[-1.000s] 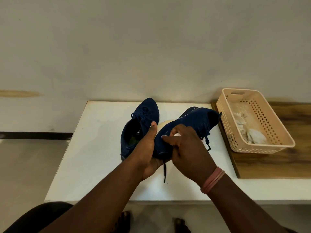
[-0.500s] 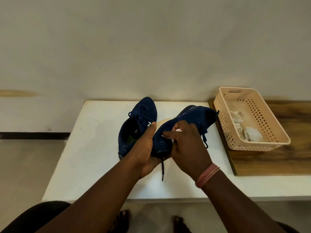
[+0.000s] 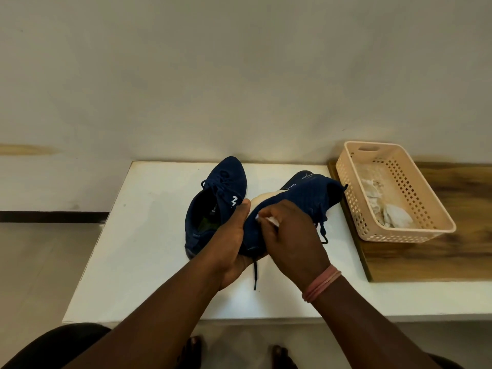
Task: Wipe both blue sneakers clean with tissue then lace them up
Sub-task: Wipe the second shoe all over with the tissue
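Note:
Two dark blue sneakers are over the white table (image 3: pixel 138 235). One sneaker (image 3: pixel 215 201) lies flat at the back, toe pointing away. The second sneaker (image 3: pixel 306 198) is tipped on its side above the table, its pale sole facing left. My left hand (image 3: pixel 231 241) grips its toe end from below, thumb up along the sole. My right hand (image 3: pixel 292 235) pinches a small white tissue (image 3: pixel 271 221) against the sneaker's upper. A loose lace end (image 3: pixel 255 275) hangs down below my hands.
A peach plastic basket (image 3: pixel 415 233) with crumpled used tissues inside stands on a wooden board (image 3: pixel 452 257) at the table's right. A pale wall rises just behind the table. My feet show on the floor beneath the front edge.
My right hand with the tissue has shifted slightly along the sneaker's upper. The left hand keeps its grip, and the other sneaker has not moved.

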